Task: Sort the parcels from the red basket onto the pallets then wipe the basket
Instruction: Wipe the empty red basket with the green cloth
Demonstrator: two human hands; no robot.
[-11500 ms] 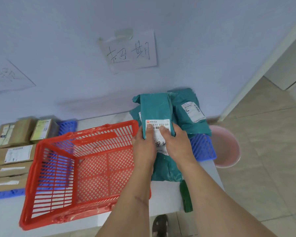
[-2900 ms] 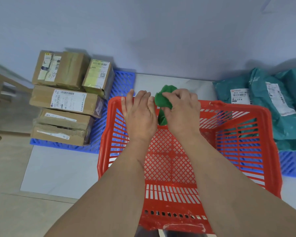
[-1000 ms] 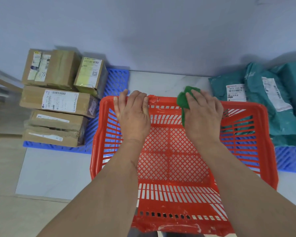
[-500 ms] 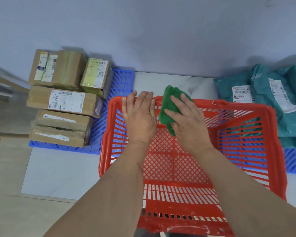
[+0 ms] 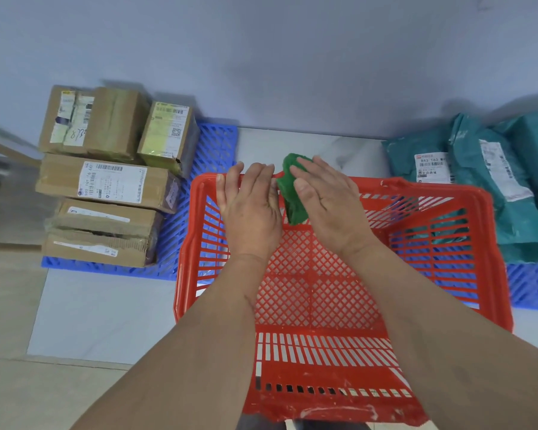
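The red basket stands on the pale floor with nothing inside it. My left hand rests flat on the left part of the basket's far rim, fingers straight. Just to its right, my right hand presses a green cloth against the same rim with straight fingers, the cloth draped over the rim's edge. Brown cardboard parcels are stacked on the left blue pallet. Teal bag parcels lie on the right blue pallet.
A blue-grey wall runs close behind the basket and both pallets. A strip of pale floor shows at the near left, between the left pallet and the basket.
Over the last second my right hand has slid the green cloth leftward along the far rim, up beside my left hand. The left hand has stayed on the rim.
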